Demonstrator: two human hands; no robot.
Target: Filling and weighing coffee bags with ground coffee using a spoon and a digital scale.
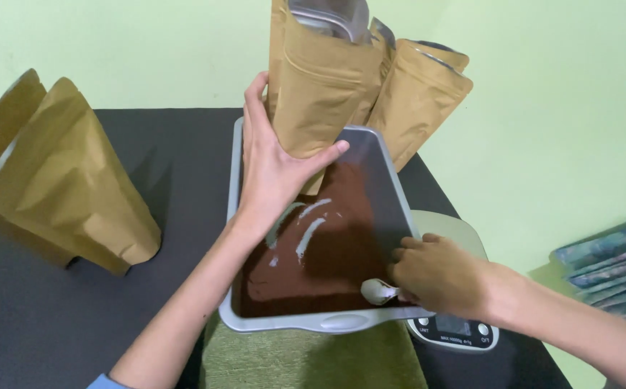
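The step in hand looks like scooping brown powder out of the grey tray to fill a kraft pouch. The left hand reaches forward with the arm stretched over the tray's left rim, fingers and thumb wrapped around the lower part of the upright pouch, which stands at the tray's far end. The right hand comes in from the right, fingers curled shut around a white spoon whose bowl rests in the powder near the front right corner. A judgement: the next move calls for lifting a level spoonful and keeping the pouch mouth steady and open. A scale sits just beside the tray.
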